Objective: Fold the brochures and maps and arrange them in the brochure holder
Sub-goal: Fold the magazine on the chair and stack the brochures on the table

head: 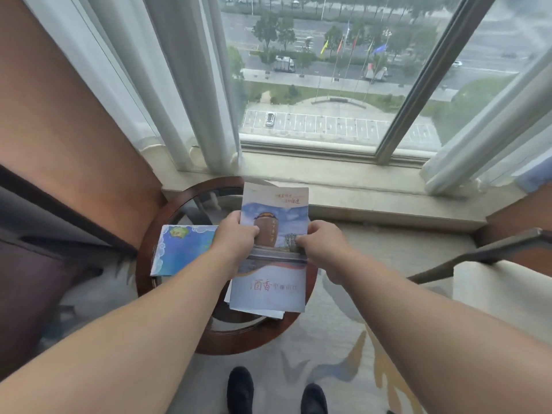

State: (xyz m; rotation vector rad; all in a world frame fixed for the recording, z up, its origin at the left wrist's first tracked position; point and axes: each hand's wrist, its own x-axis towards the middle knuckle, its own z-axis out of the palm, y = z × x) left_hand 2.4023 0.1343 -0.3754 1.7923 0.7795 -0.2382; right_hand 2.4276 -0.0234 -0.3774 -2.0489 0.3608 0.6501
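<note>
in the head view, both bare forearms reach forward over a small round table with a dark wooden rim and a glass top, set just in front of a window sill. the left hand is curled round the left edge of a tall brochure, and the right hand pinches the brochure's right edge, fingertips pressed on the cover. the brochure sits between the two hands above the table, long side running away from the person, its cover showing a brown jar-shaped building and red characters near the bottom. some white sheets stick out from under its near end; whether they touch it cannot be told. a blue map lies flat on the left part of the table, just beside the left wrist. sheer curtains hang at the window, and two dark shoes stand on the patterned carpet below.
</note>
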